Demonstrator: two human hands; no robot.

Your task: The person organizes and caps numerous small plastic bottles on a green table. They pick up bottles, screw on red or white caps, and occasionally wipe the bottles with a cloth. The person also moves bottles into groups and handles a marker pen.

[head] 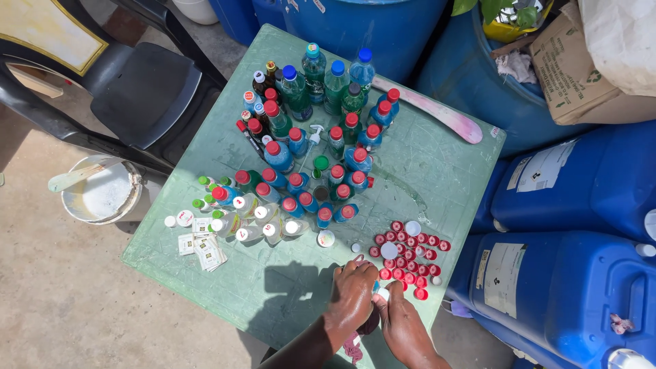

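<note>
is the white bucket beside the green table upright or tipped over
Upright. The white bucket shows its open mouth facing up, with a pale stick resting across its rim.

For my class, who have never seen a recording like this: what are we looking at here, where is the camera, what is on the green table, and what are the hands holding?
One picture, from a camera worn on a person's head, looking down. No machine: the left hand and right hand are bare and meet over a small bottle with a white cap at the near edge. The green table holds many capped bottles, mostly red-topped, loose red caps, small white bottles, paper labels and a long pink stick. Blue drums stand alongside.
</note>
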